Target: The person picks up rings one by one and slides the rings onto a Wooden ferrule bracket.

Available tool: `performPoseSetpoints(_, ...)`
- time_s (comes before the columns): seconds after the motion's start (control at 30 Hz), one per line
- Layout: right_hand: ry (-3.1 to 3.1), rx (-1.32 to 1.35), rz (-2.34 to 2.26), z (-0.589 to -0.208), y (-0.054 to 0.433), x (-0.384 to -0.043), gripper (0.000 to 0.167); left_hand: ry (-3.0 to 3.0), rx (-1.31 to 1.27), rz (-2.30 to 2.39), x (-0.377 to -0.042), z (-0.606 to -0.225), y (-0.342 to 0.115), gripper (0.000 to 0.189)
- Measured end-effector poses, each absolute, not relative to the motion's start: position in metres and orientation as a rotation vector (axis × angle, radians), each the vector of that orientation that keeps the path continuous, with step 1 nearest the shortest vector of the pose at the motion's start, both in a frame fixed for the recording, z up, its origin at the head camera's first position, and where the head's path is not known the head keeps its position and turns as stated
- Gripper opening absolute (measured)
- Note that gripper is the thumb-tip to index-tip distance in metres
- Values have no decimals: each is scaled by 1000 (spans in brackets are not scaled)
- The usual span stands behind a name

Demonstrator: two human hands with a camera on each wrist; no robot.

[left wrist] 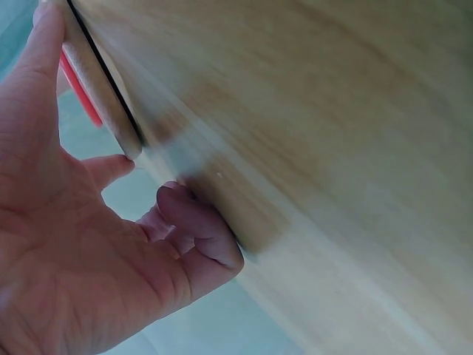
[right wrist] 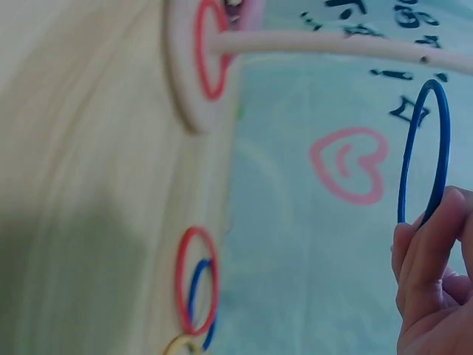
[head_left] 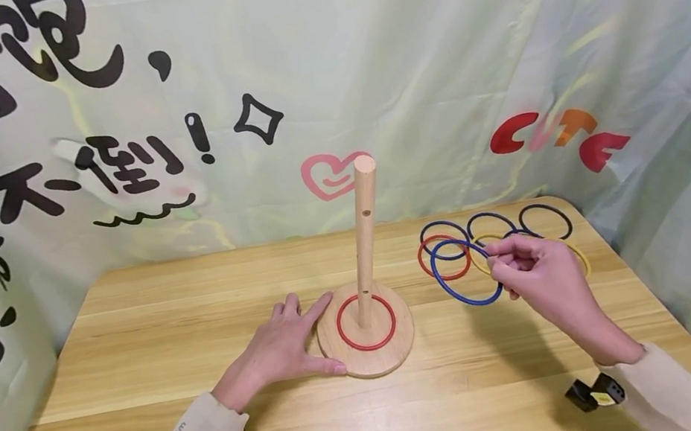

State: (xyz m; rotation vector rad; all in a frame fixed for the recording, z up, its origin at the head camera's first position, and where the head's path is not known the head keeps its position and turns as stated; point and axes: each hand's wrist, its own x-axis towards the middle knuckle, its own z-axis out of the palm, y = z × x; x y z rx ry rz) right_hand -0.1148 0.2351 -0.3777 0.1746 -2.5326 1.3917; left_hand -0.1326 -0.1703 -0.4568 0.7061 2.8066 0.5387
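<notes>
A round wooden base [head_left: 404, 327] with an upright wooden peg [head_left: 367, 235] stands mid-table. Around the peg's foot, a red ring [head_left: 369, 348] lies flat on the base. My left hand [head_left: 281, 346] rests at the base's left edge, thumb and index finger spread and touching it. In the left wrist view its other fingers [left wrist: 211, 237] are bent by the tabletop. Right of the peg, my right hand [head_left: 540, 271] pinches a blue ring [head_left: 478, 302] between thumb and fingers. The right wrist view shows this blue ring [right wrist: 444, 140] raised off the table, apart from the peg.
Several rings lie at the table's back right, partly overlapping: a red ring [head_left: 421, 264], a blue ring [head_left: 440, 222], a dark ring [head_left: 542, 205] and a yellow ring [head_left: 586, 260] among them. A printed curtain [head_left: 419, 83] hangs behind. A small black device [head_left: 594, 393] sits by the right sleeve.
</notes>
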Motion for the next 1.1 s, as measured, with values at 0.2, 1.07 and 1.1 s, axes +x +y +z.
performPoseSetpoints(0.2, -2480, 212, 1499, -353, 220, -114, 14, 2805, 703, 546, -132, -455, -171, 127)
performPoseSetpoints(1.07, -1979, 384, 1893, -252, 149, -118, 15, 2802, 721, 552, -132, -457, -171, 128)
performPoseSetpoints(1.1, -1972, 399, 1898, -250, 146, -119, 15, 2804, 719, 551, -132, -457, -171, 128)
